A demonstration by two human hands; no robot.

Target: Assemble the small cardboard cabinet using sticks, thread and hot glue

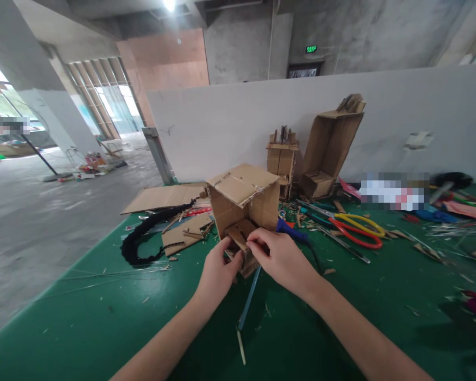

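An open-fronted cardboard box (244,182) stands on the green table in front of me, with a top panel jutting forward. Low inside it is a small cardboard piece (236,232) with a dark slot. My left hand (220,264) grips the box's lower front, thumb and fingers curled round the edge. My right hand (275,254) is closed in a pinch at the near edge of the slotted piece; its fingertips hide part of it. Below the box lies a blue-grey strip (249,299), its lower end by a short pale stick (241,347).
Behind stand a smaller cardboard structure (281,159) and a tall cardboard box (329,143). Scissors with red and yellow handles (360,230) and a blue-handled tool (295,231) lie on the right. A black fuzzy strand (133,248) and flat cardboard (162,197) lie left.
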